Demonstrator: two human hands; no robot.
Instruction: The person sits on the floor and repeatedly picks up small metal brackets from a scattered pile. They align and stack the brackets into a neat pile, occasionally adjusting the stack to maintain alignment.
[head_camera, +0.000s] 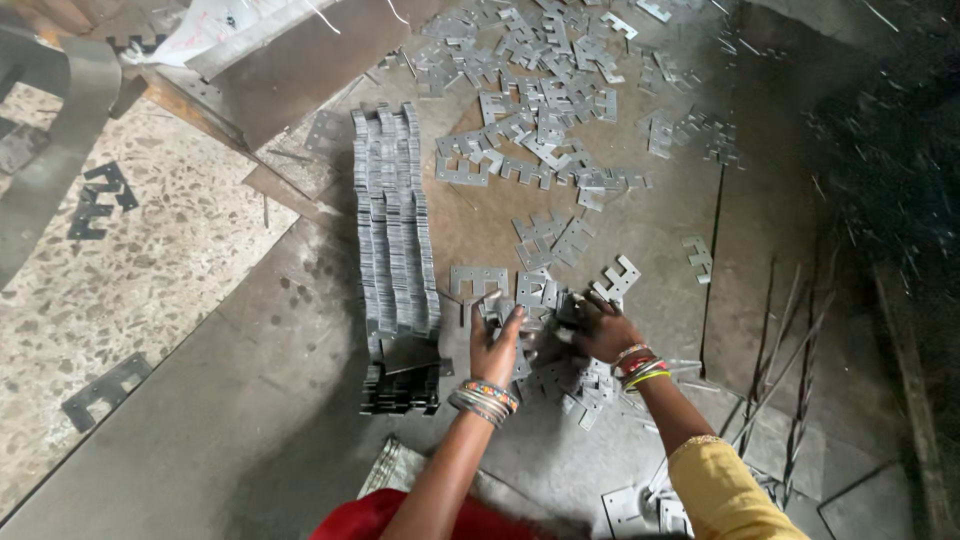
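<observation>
Person squatting over a metal sheet floor (250, 400), both hands down in a small heap of E-shaped metal plates (560, 375).

Left hand (495, 350): fingers curled, tips pressed on the plates at the heap's near-left edge. Looks like it pinches 1 or 2 plates, but motion blur hides the grip, so I can't tell how tight. Bangles (484, 400) on that wrist.

Right hand (600, 330): fingers bent, closed over a few plates at the top of the heap; blurred too, exact count unreadable. Coloured bangles (640, 365) on the wrist, yellow sleeve (720, 490) further up the arm.

Heap sits between the 2 hands, just right of a long stacked row of plates (395, 225), packed on edge. The row's near end drops to a darker, shorter stack (400, 385), just beside the left hand, not touching as far as I can see.

Loose plates (530, 110) scattered well beyond the hands. 1 plate (617, 278) lies just above the right hand. Thin metal strips (790, 370) lie to the right. Speckled stone floor (130, 260) at left, with 1 dark plate (105, 390) on it.
</observation>
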